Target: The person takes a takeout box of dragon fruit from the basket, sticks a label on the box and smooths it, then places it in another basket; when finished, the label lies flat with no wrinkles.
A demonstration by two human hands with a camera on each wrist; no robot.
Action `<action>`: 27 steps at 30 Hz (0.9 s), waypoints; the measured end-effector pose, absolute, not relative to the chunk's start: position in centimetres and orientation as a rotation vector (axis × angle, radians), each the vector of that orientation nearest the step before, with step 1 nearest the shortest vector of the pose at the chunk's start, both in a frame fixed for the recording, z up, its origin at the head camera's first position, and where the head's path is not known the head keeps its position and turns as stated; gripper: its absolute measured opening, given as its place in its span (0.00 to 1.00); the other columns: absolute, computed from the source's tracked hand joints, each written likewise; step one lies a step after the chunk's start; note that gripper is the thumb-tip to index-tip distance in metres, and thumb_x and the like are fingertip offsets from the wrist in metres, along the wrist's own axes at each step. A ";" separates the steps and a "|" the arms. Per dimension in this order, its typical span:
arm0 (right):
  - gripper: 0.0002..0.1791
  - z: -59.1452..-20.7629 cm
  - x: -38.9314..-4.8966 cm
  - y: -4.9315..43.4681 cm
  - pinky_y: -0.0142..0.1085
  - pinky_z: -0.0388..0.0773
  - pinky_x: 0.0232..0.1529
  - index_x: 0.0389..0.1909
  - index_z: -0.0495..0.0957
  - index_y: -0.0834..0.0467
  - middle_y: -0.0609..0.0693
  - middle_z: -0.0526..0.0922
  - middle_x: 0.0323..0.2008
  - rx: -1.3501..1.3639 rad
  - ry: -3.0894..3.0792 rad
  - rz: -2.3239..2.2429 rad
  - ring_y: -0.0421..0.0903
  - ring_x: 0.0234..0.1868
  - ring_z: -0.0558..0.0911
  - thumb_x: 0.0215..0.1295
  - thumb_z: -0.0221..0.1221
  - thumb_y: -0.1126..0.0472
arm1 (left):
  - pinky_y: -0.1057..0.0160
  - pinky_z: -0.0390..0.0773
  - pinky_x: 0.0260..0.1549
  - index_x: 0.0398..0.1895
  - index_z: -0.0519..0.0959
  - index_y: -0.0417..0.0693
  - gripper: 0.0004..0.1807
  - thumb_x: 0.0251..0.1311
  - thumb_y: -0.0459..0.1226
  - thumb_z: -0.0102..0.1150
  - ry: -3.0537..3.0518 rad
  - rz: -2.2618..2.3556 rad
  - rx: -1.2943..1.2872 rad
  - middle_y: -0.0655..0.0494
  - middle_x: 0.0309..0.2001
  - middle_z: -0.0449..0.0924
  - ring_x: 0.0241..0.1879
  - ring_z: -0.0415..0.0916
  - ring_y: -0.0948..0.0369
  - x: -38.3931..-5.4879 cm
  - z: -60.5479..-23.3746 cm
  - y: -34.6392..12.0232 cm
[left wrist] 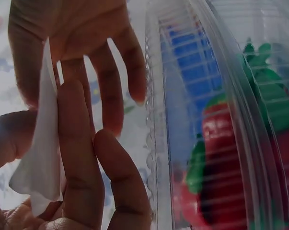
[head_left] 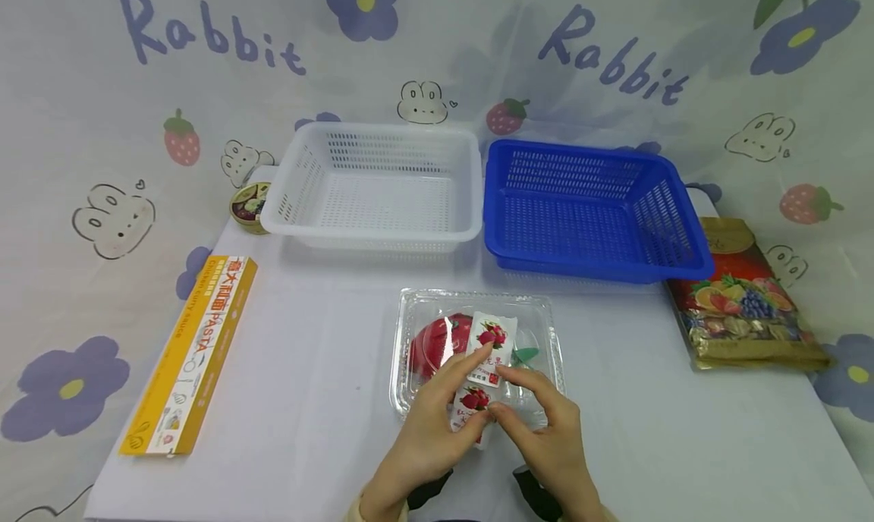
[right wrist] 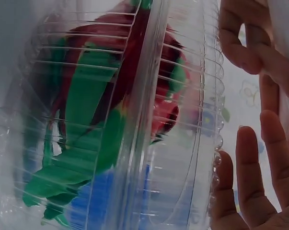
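A clear plastic clamshell box [head_left: 546, 321] with red and green contents stands at the table's middle. In front of it, my left hand [head_left: 426, 431] and my right hand [head_left: 556, 431] meet around small white packets printed with red fruit. The upper packet [head_left: 490, 336] overlaps the lower packet [head_left: 473, 400]; whether they are joined is unclear. Thumb and index finger of each hand pinch at the packets' edges. Edge-on in the left wrist view, a thin white packet [left wrist: 41, 163] lies between the fingers. The box [right wrist: 130, 158] largely fills the right wrist view, beside the fingers.
A white basket [head_left: 382, 237] and a blue basket [head_left: 601, 268] stand side by side at the back. At left lies a yellow pasta box [head_left: 191, 355], with a small round tin [head_left: 250, 207] behind it. A red and gold bag [head_left: 747, 302] lies at right.
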State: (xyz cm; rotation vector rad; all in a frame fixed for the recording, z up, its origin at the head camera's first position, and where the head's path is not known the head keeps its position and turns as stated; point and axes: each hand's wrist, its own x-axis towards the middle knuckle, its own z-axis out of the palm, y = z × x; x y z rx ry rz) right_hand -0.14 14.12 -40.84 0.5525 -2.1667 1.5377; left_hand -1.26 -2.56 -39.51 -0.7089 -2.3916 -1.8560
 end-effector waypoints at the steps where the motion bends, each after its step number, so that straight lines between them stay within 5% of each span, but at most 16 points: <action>1: 0.30 -40.8 -0.2 14.1 0.23 0.73 0.56 0.50 0.80 0.64 0.50 0.85 0.47 0.539 -2.168 1.532 0.33 0.53 0.80 0.40 0.68 0.81 | 0.62 0.77 0.56 0.70 0.65 0.56 0.43 0.49 0.23 0.66 -2.394 -1.849 -0.739 0.57 0.63 0.73 0.58 0.74 0.61 -1.3 -39.5 -2.5; 5: 0.28 -40.8 -0.4 14.0 0.23 0.76 0.52 0.47 0.81 0.65 0.49 0.86 0.44 0.521 -2.139 1.543 0.31 0.51 0.81 0.40 0.67 0.83 | 0.61 0.74 0.60 0.69 0.68 0.54 0.39 0.52 0.25 0.65 -2.385 -1.861 -0.791 0.58 0.61 0.75 0.59 0.74 0.62 -1.4 -39.6 -2.4; 13: 0.24 -40.8 -0.7 13.9 0.24 0.79 0.48 0.44 0.81 0.67 0.49 0.86 0.42 0.584 -2.059 1.639 0.32 0.49 0.82 0.44 0.64 0.85 | 0.65 0.79 0.49 0.64 0.73 0.45 0.23 0.65 0.31 0.56 -2.243 -1.940 -0.831 0.49 0.55 0.79 0.52 0.77 0.62 -1.8 -40.1 -2.7; 27: 0.16 -41.1 -0.5 13.9 0.21 0.76 0.49 0.37 0.82 0.65 0.53 0.85 0.37 0.436 -2.073 1.545 0.33 0.46 0.82 0.49 0.61 0.84 | 0.64 0.79 0.52 0.62 0.75 0.51 0.33 0.52 0.21 0.62 -2.377 -1.814 -0.768 0.56 0.56 0.80 0.53 0.78 0.62 -1.5 -39.9 -2.7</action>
